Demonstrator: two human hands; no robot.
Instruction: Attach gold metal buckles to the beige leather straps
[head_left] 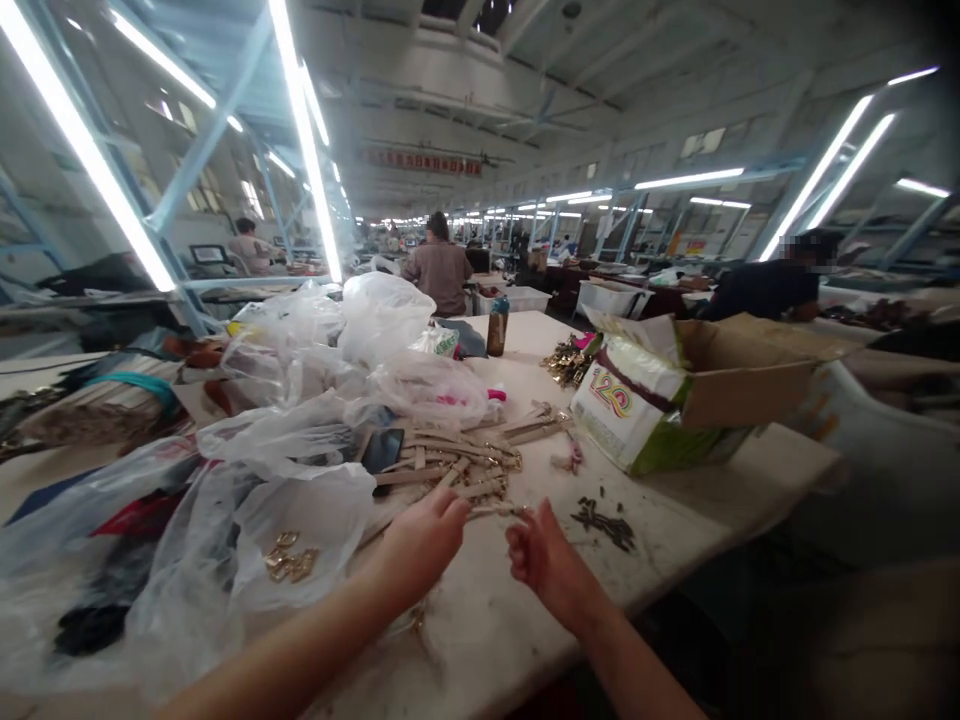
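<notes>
My left hand (426,538) is closed on one end of a narrow beige strap (489,511). The strap stretches level across the gap to my right hand (551,565), whose fingers are pinched at its other end, near a small metal fitting. Just beyond my hands lies a pile of similar beige straps (442,450) with gold-coloured hardware. Several gold buckles (291,560) rest on a white plastic bag left of my left hand. Small dark strips (606,525) are scattered on the table to the right of my right hand.
Crumpled clear plastic bags (292,430) cover the table's left side. A brown bottle (497,327) stands at the back. To the right are an opened cardboard box (750,375), a white-green package (622,400) and a heap of metal pieces (566,362). Other people sit farther off.
</notes>
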